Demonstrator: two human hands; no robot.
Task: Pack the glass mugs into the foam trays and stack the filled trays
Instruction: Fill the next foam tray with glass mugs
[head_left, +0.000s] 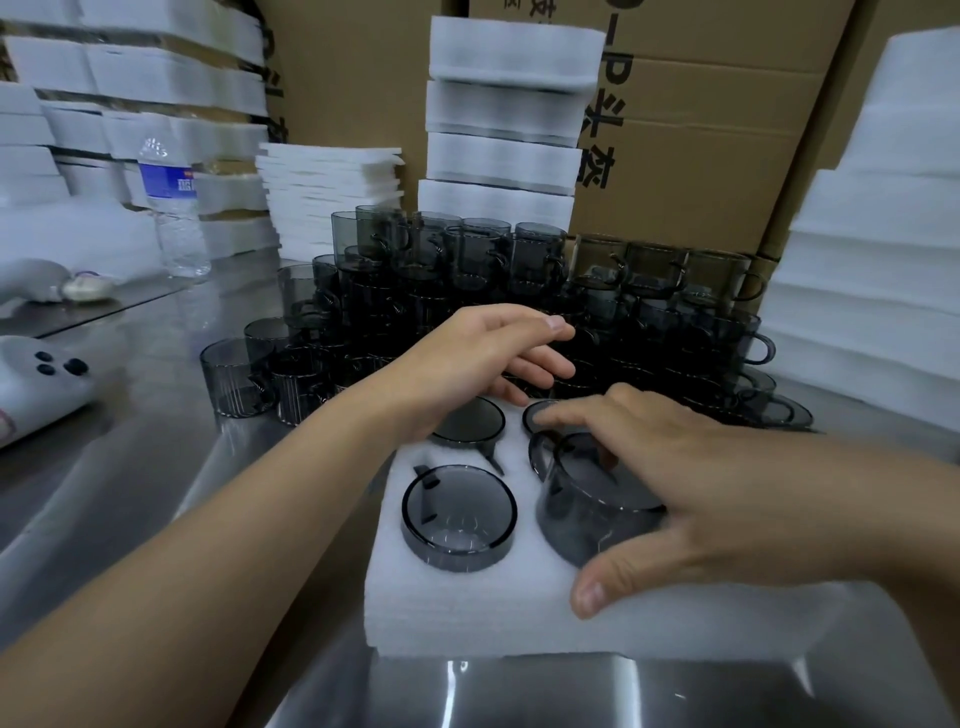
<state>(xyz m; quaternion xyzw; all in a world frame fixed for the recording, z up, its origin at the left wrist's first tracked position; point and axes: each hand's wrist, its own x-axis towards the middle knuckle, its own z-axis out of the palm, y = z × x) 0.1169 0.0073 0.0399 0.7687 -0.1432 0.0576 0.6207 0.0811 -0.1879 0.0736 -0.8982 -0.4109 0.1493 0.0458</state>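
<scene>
A white foam tray (457, 592) lies on the steel table in front of me. Smoky grey glass mugs sit upside down in its holes: one at the near left (458, 512), one at the far left (470, 422), one at the far right (537, 414), partly hidden. My right hand (691, 467) grips a fourth mug (592, 512) by its upturned base; it stands tilted and only partly sunk in the near right hole. My left hand (488, 358) hovers over the tray's far edge, fingers loosely curved and holding nothing, close to the pile of loose mugs (519, 291) behind.
Filled foam trays (504, 109) are stacked behind the mugs, flat foam sheets (332, 192) to their left, more foam (872, 249) at the right. A water bottle (174, 208) and a grey device (36, 384) sit at the left. Cardboard boxes (701, 130) form the back wall.
</scene>
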